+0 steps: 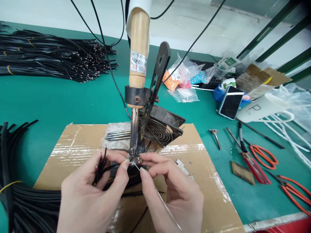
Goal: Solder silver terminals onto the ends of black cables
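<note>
A soldering iron with a wooden handle hangs tip-down in a metal clamp stand. Just below its tip, my left hand pinches the end of a black cable, with several more stripped cable ends bunched in its fingers. My right hand is closed on a thin silvery solder wire, its end close to the iron tip. A small metal piece sits at the tip beside my right index finger. Whether that finger grips it or only touches it, I cannot tell.
Cardboard covers the green table. A small fan and spare tips lie behind the iron. Cable bundles fill the left. Rightward are a phone, orange-handled scissors and plastic bags.
</note>
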The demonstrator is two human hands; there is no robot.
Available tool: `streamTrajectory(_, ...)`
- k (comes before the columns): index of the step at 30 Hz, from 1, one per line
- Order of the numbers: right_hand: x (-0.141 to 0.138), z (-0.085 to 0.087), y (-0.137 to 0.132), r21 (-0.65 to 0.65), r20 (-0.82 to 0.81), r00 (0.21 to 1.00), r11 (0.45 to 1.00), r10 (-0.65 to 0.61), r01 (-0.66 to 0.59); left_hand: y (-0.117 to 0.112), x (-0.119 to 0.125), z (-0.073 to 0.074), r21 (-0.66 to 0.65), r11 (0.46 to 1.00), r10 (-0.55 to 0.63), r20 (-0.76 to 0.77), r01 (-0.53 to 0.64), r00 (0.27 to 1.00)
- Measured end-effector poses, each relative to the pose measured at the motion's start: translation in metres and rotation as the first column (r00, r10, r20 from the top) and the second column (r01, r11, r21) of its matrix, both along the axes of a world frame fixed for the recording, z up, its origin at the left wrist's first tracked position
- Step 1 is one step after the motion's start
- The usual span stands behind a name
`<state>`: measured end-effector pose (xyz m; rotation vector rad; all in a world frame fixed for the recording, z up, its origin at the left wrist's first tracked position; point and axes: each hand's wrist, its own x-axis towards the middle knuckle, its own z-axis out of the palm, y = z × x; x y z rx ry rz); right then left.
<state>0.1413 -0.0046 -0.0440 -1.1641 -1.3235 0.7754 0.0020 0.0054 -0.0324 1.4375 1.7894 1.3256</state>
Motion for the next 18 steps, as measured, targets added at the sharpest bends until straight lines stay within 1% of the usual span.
streamTrajectory(3, -0.001, -0.001, 0.000, 0.018, 0.002, 1.000, 1.000, -0.005, 0.005, 0.001, 0.001, -0.001, 0.013, 1.000, 0.009, 0.030, -0.010, 0.999)
streamTrajectory(8, -0.005, -0.002, -0.001, 0.061, 0.007, 0.999, 0.997, -0.052, 0.052, -0.005, -0.003, -0.004, 0.019, 1.000, 0.022, 0.043, -0.022, 0.999)
streamTrajectory(12, -0.008, -0.004, -0.002, 0.087, 0.010, 0.998, 0.994, -0.067, 0.066, -0.005, -0.002, -0.001, 0.022, 0.999, 0.023, 0.073, -0.025, 0.997)
streamTrajectory(14, -0.008, -0.005, -0.003, 0.074, -0.003, 0.999, 0.996, -0.053, 0.053, -0.003, 0.000, 0.002, 0.012, 1.000, 0.009, 0.094, -0.011, 0.996)
streamTrajectory(16, -0.006, -0.005, -0.004, 0.035, -0.006, 0.999, 0.998, -0.054, 0.055, 0.000, 0.001, 0.004, 0.008, 1.000, -0.004, 0.114, 0.003, 0.993)
streamTrajectory(18, 0.002, -0.006, -0.005, -0.001, 0.001, 0.993, 0.993, -0.117, 0.117, 0.001, -0.001, 0.004, 0.001, 1.000, -0.012, 0.127, 0.011, 0.992)
